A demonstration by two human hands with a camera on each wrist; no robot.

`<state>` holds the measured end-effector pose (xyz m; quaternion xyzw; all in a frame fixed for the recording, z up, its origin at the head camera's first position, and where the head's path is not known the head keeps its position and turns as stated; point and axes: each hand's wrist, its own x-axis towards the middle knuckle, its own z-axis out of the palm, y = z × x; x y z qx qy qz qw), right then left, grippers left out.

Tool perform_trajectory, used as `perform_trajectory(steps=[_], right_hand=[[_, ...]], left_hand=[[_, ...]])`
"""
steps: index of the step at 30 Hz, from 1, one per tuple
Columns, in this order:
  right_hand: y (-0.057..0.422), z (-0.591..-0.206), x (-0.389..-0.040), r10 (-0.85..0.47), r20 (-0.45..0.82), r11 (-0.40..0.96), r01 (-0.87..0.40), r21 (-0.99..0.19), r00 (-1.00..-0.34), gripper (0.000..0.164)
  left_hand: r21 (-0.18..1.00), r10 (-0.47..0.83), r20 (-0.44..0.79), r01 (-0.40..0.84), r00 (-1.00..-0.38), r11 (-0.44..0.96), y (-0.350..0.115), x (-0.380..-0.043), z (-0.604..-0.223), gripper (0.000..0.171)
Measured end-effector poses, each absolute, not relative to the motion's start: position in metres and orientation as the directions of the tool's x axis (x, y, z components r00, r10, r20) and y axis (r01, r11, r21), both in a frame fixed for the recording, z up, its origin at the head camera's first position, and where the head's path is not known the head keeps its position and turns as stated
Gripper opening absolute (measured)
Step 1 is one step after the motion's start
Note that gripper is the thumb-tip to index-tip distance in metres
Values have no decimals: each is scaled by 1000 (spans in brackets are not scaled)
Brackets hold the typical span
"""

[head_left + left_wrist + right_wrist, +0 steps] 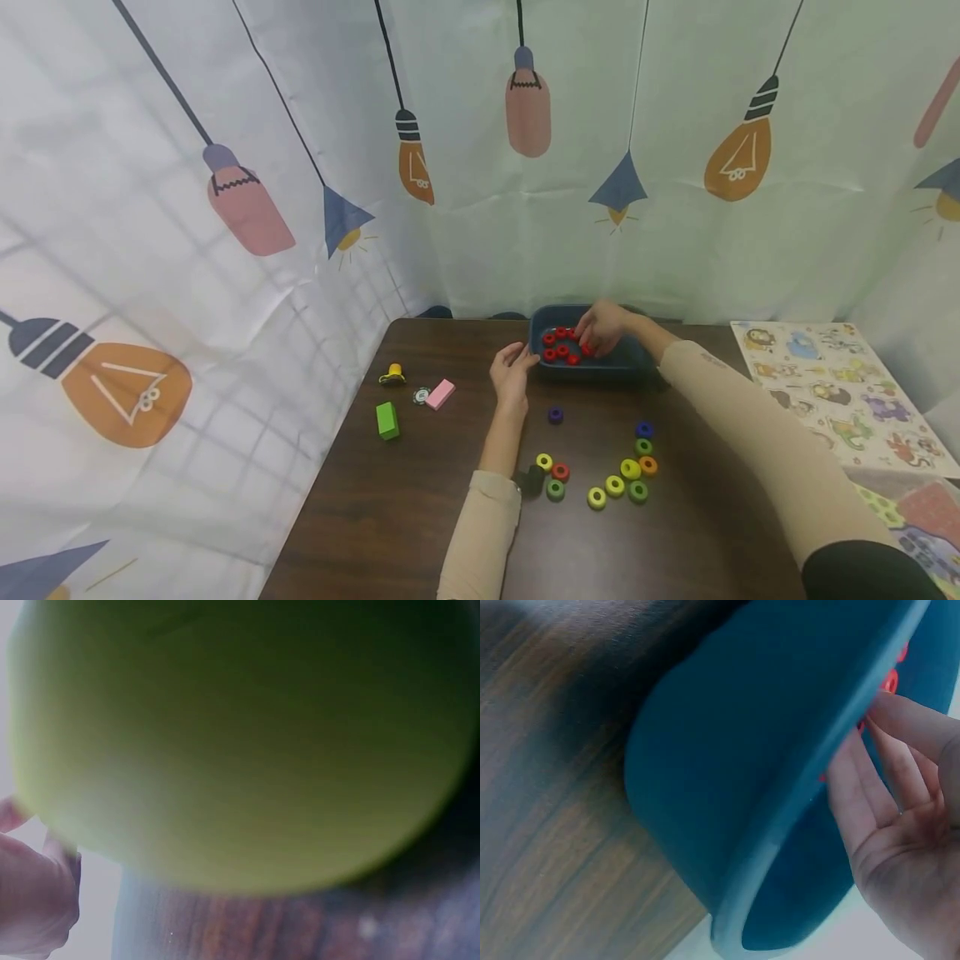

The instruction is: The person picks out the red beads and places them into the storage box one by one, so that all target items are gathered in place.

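A dark blue plastic bin [600, 374] stands at the far side of the table, with several red rings [562, 351] in its left part. My right hand [604, 323] reaches down into it, fingers pointing at the rings. In the right wrist view the bin's rim [776, 840] hides some fingertips, and a red ring [890, 681] shows just past the thumb; I cannot tell whether the fingers pinch one. My left hand [512, 372] is at the bin's left side, fingers loosely bent, fingertips right at the rim. A blurred yellow-green shape [240, 765] fills most of the left wrist view.
Coloured rings lie in front of the bin: a purple ring [555, 415], a red ring [560, 472], an orange ring [648, 466] and several others. To the left are a green block [387, 421], a pink block [440, 394] and a yellow-topped toy [393, 374]. An animal-picture sheet [840, 392] lies right.
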<state>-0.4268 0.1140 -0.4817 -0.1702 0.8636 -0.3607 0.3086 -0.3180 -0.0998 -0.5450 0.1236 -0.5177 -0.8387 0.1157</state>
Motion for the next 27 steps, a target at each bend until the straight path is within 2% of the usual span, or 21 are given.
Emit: perform_trajectory(steps=[4, 9, 12, 17, 23, 27], right_hand=[[116, -483, -422, -533, -379, 649, -78, -757, -757, 40], [109, -462, -401, -590, -219, 555, -194, -809, -777, 35], [99, -448, -376, -631, -165, 521, -256, -814, -758, 30], [85, -449, -331, -705, -178, 506, -311, -805, -686, 24], [76, -484, -283, -748, -262, 471, -210, -857, -610, 23], [73, -504, -263, -751, -282, 469, -182, -864, -597, 23]], left_hand=[[897, -317, -96, 56, -944, -438, -98, -317, -547, 51], [902, -313, -95, 52, -945, -429, -98, -315, -547, 50], [906, -316, -90, 55, -944, -420, -98, -314, -546, 51], [909, -318, -85, 57, -944, -413, -99, -312, -546, 50], [907, -303, -88, 49, -949, -417, -98, -314, -549, 50], [900, -305, -75, 67, -949, -430, -98, -318, -548, 52]])
